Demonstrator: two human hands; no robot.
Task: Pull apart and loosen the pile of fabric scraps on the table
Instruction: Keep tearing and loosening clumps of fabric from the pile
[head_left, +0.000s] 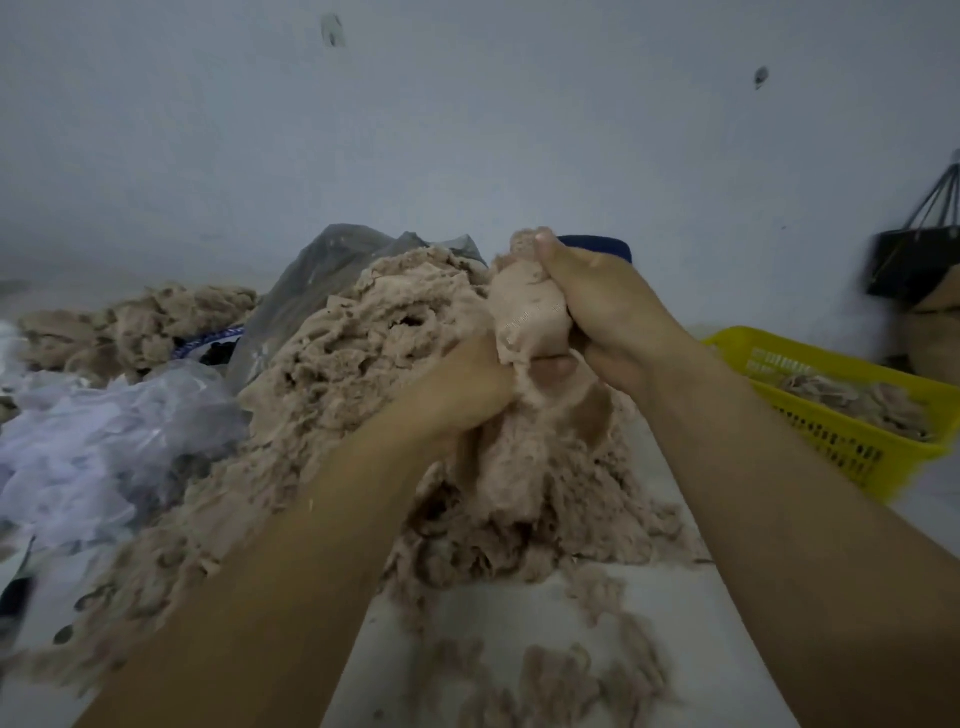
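A big heap of beige-pink fabric scraps covers the middle of the white table. My right hand is raised above the heap and grips the top of a bunched pink scrap, thumb pressed on its upper end. My left hand sits just below and to the left, fingers curled into the lower part of the same scrap where it joins the heap. The scrap hangs stretched between both hands. Loose shreds lie scattered on the table near me.
A yellow plastic basket with scraps in it stands at the right. Clear and grey plastic bags lie at the left, a second scrap heap behind them. A dark bag hangs on the wall at far right.
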